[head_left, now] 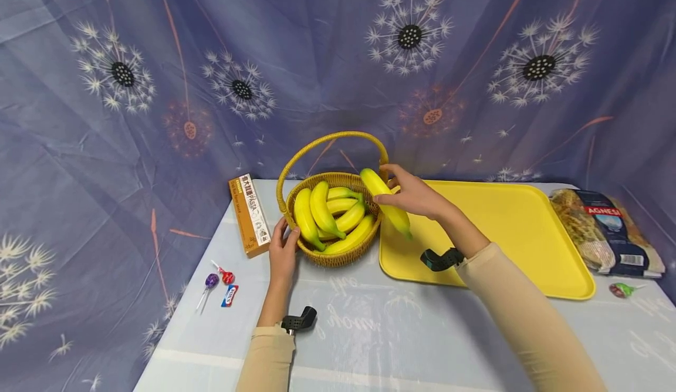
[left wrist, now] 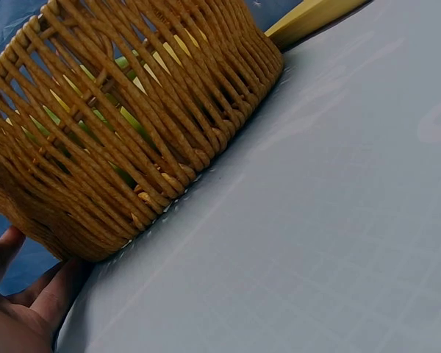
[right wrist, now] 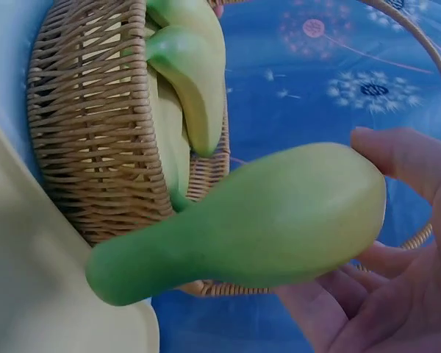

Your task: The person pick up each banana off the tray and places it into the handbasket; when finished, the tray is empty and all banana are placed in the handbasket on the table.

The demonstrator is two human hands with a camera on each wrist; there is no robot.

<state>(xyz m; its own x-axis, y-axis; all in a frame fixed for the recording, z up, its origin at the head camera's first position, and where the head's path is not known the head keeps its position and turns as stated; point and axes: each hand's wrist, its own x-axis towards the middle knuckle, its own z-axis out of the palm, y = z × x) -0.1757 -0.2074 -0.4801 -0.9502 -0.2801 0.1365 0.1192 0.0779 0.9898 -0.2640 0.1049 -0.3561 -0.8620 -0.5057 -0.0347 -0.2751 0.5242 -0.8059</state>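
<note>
A yellow wicker basket (head_left: 338, 258) with a tall arched handle holds several bananas (head_left: 323, 209). At its left side my left hand (head_left: 283, 251) rests against the wicker, fingers spread along the outer wall. In the left wrist view, those fingers (left wrist: 51, 290) touch the basket low down, close to the table. My right hand (head_left: 414, 195) holds one banana (head_left: 388, 203) between thumb and fingers, above the basket's right rim and the tray's left edge. The right wrist view shows this banana (right wrist: 264, 220) with its green end pointing away from the palm.
A yellow tray (head_left: 496, 233) lies right of the basket. Beyond it are an Agnesi pasta bag (head_left: 607, 233) and a lollipop (head_left: 623, 290). On the left stand a pasta box (head_left: 249, 216), two lollipops (head_left: 211, 280) and a small wrapped sweet (head_left: 229, 296). A patterned curtain (head_left: 317, 75) hangs behind.
</note>
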